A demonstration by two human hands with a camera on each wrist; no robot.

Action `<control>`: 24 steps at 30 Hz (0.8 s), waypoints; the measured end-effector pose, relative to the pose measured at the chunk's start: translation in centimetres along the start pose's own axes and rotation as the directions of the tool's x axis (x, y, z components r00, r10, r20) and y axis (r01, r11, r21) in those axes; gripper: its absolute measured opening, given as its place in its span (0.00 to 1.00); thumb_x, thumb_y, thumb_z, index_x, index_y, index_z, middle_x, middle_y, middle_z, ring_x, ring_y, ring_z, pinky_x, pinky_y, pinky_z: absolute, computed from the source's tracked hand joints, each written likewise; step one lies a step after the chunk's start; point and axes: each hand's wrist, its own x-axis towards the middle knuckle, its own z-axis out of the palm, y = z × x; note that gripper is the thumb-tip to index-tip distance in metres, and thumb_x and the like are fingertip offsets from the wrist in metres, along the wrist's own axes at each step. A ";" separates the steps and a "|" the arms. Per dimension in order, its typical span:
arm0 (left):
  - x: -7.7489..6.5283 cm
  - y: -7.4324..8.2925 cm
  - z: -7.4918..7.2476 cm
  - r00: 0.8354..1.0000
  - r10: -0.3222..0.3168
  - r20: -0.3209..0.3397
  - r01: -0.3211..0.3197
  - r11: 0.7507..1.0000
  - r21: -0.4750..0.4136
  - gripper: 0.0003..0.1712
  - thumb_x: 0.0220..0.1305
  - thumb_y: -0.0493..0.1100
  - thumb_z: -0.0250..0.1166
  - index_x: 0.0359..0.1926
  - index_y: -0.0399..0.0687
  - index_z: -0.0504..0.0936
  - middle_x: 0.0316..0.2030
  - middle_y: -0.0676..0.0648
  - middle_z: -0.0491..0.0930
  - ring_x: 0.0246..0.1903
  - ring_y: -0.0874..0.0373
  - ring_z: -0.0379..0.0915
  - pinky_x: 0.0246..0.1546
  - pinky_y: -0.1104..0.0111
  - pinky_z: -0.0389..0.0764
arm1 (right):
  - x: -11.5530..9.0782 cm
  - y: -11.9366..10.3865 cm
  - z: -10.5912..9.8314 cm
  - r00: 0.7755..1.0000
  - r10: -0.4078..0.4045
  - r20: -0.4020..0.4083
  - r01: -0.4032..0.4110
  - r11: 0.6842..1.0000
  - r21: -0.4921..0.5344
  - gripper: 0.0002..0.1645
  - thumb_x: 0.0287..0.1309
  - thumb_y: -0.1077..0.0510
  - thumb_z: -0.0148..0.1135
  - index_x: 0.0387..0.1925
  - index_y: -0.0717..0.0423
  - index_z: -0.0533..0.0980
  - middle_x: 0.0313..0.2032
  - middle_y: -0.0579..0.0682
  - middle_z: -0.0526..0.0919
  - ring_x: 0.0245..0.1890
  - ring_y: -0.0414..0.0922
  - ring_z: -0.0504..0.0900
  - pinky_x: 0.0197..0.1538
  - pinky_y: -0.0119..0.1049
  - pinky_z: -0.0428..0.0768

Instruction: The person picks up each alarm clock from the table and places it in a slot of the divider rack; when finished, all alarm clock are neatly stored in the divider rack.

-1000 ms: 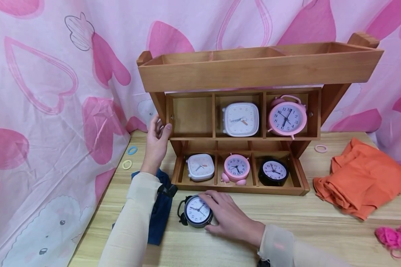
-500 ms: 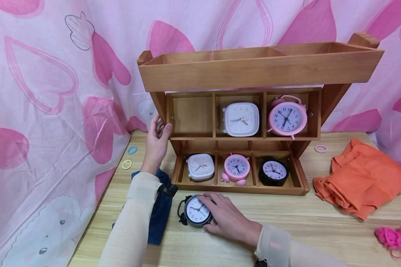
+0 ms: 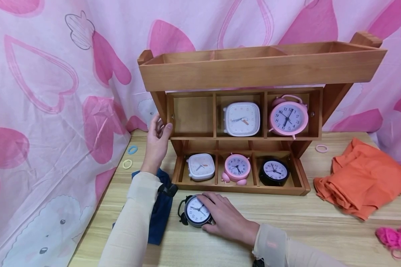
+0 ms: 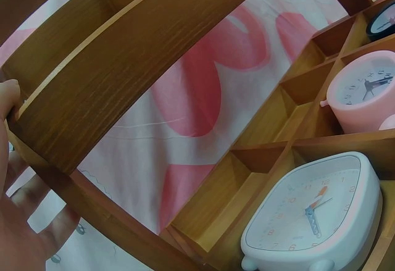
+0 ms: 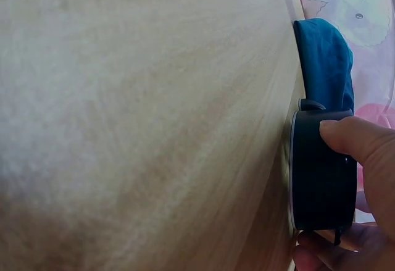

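A black twin-bell alarm clock [image 3: 198, 210] lies on its back on the table, face up, its handle toward the left. My right hand [image 3: 228, 218] grips it from the right; in the right wrist view the thumb [image 5: 339, 134] presses its dark side wall and fingers curl at the opposite side. My left hand [image 3: 157, 142] holds the left side of the wooden shelf [image 3: 260, 72], thumb at the front edge, fingers behind. The middle tier bears a white clock [image 3: 242, 119] and a pink alarm clock [image 3: 288, 118]. Below sit another white clock [image 3: 201, 167], a pink one [image 3: 237, 167] and a round black one [image 3: 274, 172].
Dark blue cloth [image 3: 160, 222] lies under the left forearm. Orange cloth [image 3: 362, 180] and pink yarn [image 3: 395, 237] lie at the right. Small rings, blue [image 3: 132, 150], yellow [image 3: 127, 164] and pink [image 3: 322, 148], flank the shelf. A patterned curtain [image 3: 97, 74] hangs behind.
My right wrist has shifted slightly left, with the fingers staying on the black alarm clock. The left hand and the clocks stay in place.
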 end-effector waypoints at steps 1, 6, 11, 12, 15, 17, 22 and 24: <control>0.1 -0.1 0.0 1.000 0.001 -0.001 -0.001 1.000 -0.001 0.34 0.73 0.53 0.55 0.75 0.61 0.55 0.73 0.50 0.62 0.72 0.55 0.58 0.73 0.59 0.62 | 0.0 0.0 0.0 1.000 0.001 0.001 -0.001 1.000 0.002 0.53 0.50 0.42 0.73 0.73 0.49 0.60 0.67 0.51 0.67 0.64 0.48 0.70 0.65 0.50 0.72; -0.3 0.7 0.1 1.000 -0.005 0.002 0.005 1.000 -0.002 0.33 0.74 0.50 0.55 0.75 0.58 0.55 0.73 0.47 0.62 0.73 0.52 0.57 0.73 0.58 0.61 | 0.1 0.0 0.2 1.000 0.004 0.010 -0.004 1.000 0.009 0.53 0.50 0.42 0.73 0.73 0.48 0.59 0.68 0.51 0.66 0.64 0.48 0.70 0.65 0.50 0.72; -0.2 0.5 0.1 1.000 -0.008 0.002 0.008 1.000 -0.007 0.33 0.74 0.50 0.55 0.75 0.58 0.55 0.73 0.47 0.62 0.72 0.53 0.58 0.73 0.59 0.62 | 0.2 0.0 0.2 1.000 0.010 0.006 -0.010 1.000 0.029 0.53 0.48 0.42 0.73 0.73 0.48 0.60 0.67 0.50 0.67 0.64 0.48 0.71 0.65 0.50 0.72; 0.0 0.2 0.1 1.000 -0.006 0.001 0.006 1.000 -0.011 0.33 0.74 0.51 0.55 0.75 0.59 0.55 0.73 0.48 0.62 0.72 0.53 0.58 0.73 0.58 0.62 | 0.2 0.1 0.2 1.000 0.012 0.002 -0.012 0.999 0.038 0.53 0.48 0.42 0.74 0.73 0.49 0.60 0.67 0.50 0.67 0.64 0.48 0.70 0.65 0.50 0.72; 0.6 -1.0 0.0 1.000 0.006 -0.004 -0.006 1.000 -0.013 0.34 0.73 0.53 0.56 0.75 0.63 0.55 0.73 0.49 0.62 0.72 0.53 0.58 0.73 0.58 0.62 | 0.1 0.2 -0.3 1.000 0.022 -0.021 -0.021 0.997 0.075 0.54 0.48 0.42 0.74 0.73 0.50 0.60 0.68 0.49 0.67 0.66 0.48 0.69 0.67 0.49 0.71; 0.9 -1.7 0.0 1.000 0.012 -0.011 -0.012 1.000 -0.005 0.34 0.72 0.56 0.56 0.74 0.66 0.56 0.73 0.51 0.62 0.72 0.55 0.58 0.72 0.58 0.62 | 0.1 0.2 -1.0 0.998 0.026 -0.055 -0.021 0.995 0.097 0.54 0.47 0.43 0.75 0.73 0.51 0.60 0.68 0.50 0.67 0.67 0.48 0.69 0.68 0.49 0.71; 1.0 -2.1 0.0 0.999 0.027 -0.022 -0.027 1.000 0.012 0.35 0.69 0.61 0.57 0.73 0.70 0.57 0.72 0.54 0.63 0.72 0.56 0.59 0.71 0.56 0.64 | 0.2 -0.2 -3.8 0.988 0.022 -0.151 -0.009 0.996 0.091 0.57 0.43 0.44 0.78 0.72 0.52 0.61 0.68 0.51 0.69 0.67 0.48 0.69 0.69 0.49 0.69; 0.9 -2.1 0.0 0.999 0.028 -0.023 -0.027 0.999 0.017 0.35 0.69 0.62 0.57 0.73 0.71 0.57 0.72 0.54 0.64 0.72 0.56 0.59 0.71 0.56 0.64 | 0.3 -0.5 -4.9 0.983 0.016 -0.183 -0.004 0.998 0.066 0.58 0.42 0.45 0.79 0.72 0.52 0.61 0.68 0.51 0.69 0.67 0.48 0.69 0.69 0.48 0.70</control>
